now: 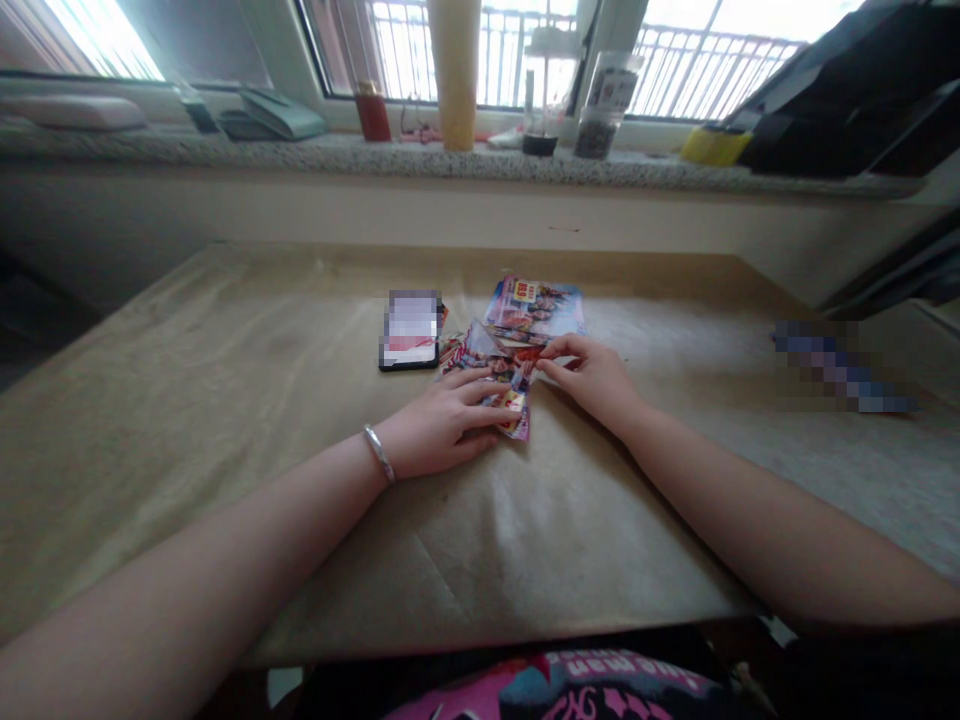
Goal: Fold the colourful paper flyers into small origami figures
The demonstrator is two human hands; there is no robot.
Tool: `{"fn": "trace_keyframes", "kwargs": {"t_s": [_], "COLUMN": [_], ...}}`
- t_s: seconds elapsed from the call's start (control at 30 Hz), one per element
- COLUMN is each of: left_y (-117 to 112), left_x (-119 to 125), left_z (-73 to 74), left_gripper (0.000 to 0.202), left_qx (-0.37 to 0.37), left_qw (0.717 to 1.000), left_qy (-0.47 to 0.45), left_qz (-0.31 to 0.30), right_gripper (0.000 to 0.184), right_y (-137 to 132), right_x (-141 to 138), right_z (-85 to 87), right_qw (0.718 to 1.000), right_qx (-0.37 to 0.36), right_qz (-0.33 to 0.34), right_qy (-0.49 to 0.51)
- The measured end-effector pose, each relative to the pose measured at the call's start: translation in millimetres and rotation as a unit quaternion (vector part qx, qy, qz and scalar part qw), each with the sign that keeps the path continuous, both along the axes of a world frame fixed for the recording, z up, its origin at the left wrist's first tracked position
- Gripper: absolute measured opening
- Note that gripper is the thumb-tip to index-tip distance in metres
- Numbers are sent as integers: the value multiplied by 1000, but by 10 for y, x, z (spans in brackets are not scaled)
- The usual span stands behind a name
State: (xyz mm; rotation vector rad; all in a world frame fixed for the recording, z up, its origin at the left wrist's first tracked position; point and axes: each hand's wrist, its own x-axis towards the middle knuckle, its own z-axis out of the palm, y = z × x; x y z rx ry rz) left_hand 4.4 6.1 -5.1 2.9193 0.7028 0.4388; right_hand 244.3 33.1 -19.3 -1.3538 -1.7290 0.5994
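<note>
A small heap of colourful printed cards [501, 368] lies in the middle of the table. My left hand [442, 420], with a silver bracelet on the wrist, rests flat on the near end of the heap, fingers stretched out over the cards. My right hand [592, 375] is curled at the right side of the heap, thumb and fingertips pinched on the edge of a card. A larger colourful card pack [536, 305] lies just behind the heap.
A dark phone [409, 330] lies left of the cards. The table [225, 380] is covered with tan paper. Beyond it a stone windowsill [420, 158] holds a red can, a tall yellow cylinder, jars and dark objects. A blurred object [844, 368] lies at the right.
</note>
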Motion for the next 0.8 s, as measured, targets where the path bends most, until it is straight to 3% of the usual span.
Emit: {"fn": "trace_keyframes", "kwargs": {"t_s": [0.2,0.47,0.63,0.8], "left_y": [2,-13,-2,-7], "left_x": [13,21,-3,-20], "left_z": [-5,15,-20,-37], "left_gripper": [38,54,74,83], "left_qx": [7,11,42,73], "left_qw": [1000,999,996,994], "left_qy": [0,-10,-66,-57], "left_qz": [18,43,52,53], "right_gripper": [15,10,10,11], "right_y": [-11,-109,-179,-197], "right_x": [-14,0,-1,25], "right_z": [8,97,194,261], "right_qw": [999,987,969,960], "right_qx": [9,131,180,186], "right_qz": [-12,23,71,136], "right_qy": [30,-88,-152,-159]}}
